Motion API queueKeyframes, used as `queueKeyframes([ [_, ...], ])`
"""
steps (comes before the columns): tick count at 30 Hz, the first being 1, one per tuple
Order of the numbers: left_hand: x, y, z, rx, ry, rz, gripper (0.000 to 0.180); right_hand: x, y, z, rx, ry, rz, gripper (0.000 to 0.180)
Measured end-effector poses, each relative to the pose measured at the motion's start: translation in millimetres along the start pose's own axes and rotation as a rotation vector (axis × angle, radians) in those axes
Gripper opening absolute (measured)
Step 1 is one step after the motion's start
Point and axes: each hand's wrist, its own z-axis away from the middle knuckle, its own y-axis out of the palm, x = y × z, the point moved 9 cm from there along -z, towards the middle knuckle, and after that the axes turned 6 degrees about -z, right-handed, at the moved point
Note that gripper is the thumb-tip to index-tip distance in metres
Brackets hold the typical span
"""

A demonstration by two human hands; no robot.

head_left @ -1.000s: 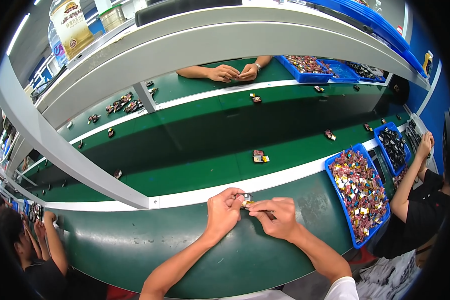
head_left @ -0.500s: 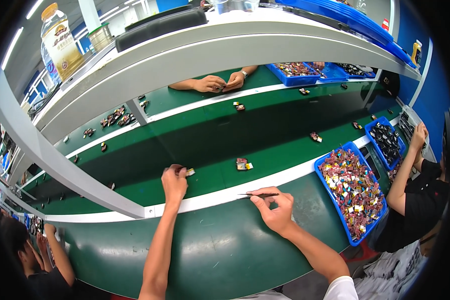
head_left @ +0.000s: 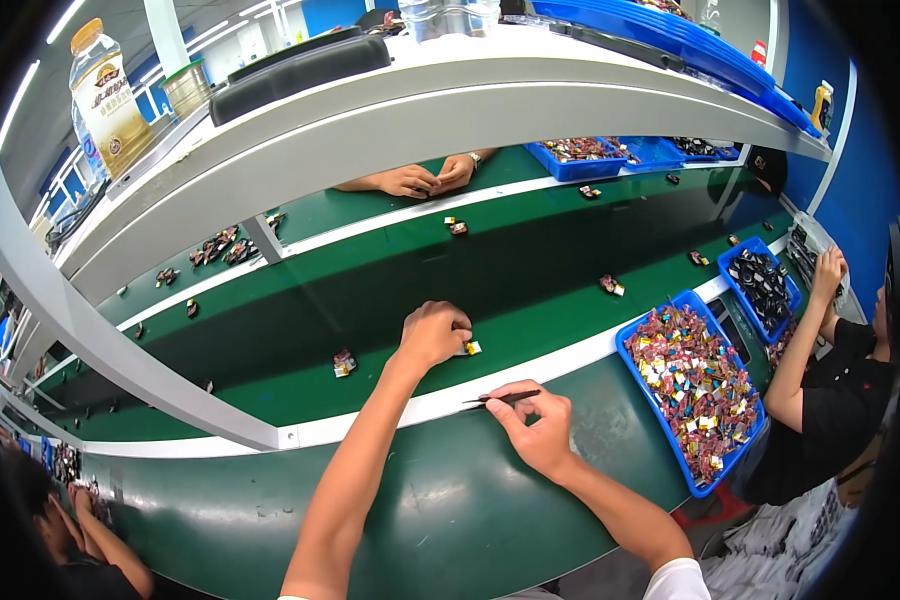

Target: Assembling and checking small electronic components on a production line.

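Observation:
My left hand [head_left: 434, 335] reaches over the green conveyor belt, fingers curled down and closed at a small wired part [head_left: 471, 349] with a white and yellow end. Most of that part is hidden under the fingers. In my right hand [head_left: 536, 425] is a pair of dark tweezers [head_left: 505, 398], pinched between thumb and fingers. Its tips point left above the white belt edge. To the left of my left hand, another small reddish part [head_left: 344, 362] lies on the belt.
A blue tray [head_left: 625, 345] heaped with small wired parts stands right of my right hand. Beyond it is a blue tray of black parts [head_left: 760, 285]. A grey shelf [head_left: 370, 135] spans overhead. Co-workers' hands [head_left: 425, 181] work across the belt; other people sit on both sides.
My left hand has left one small part on the belt and moved right to another. My right hand keeps the tweezers, slightly lower in view. Parts on the belt appear farther left.

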Motion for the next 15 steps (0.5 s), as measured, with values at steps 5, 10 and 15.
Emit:
queueKeyframes([
  [5,8.6,9.0,2.2,0.086,-0.133,-0.135,0.014,-4.3,-1.4,-1.7,-0.029,0.067,-0.049,0.008],
  [10,37.6,15.9,24.6,0.195,-0.302,0.095,0.011,-24.3,-2.9,-2.8,-0.099,0.364,-0.431,0.014],
  [15,42.2,-3.2,76.2,0.032,-0.435,0.385,0.008,-34.7,-3.0,1.7,-0.08,0.49,-0.472,0.017],
])
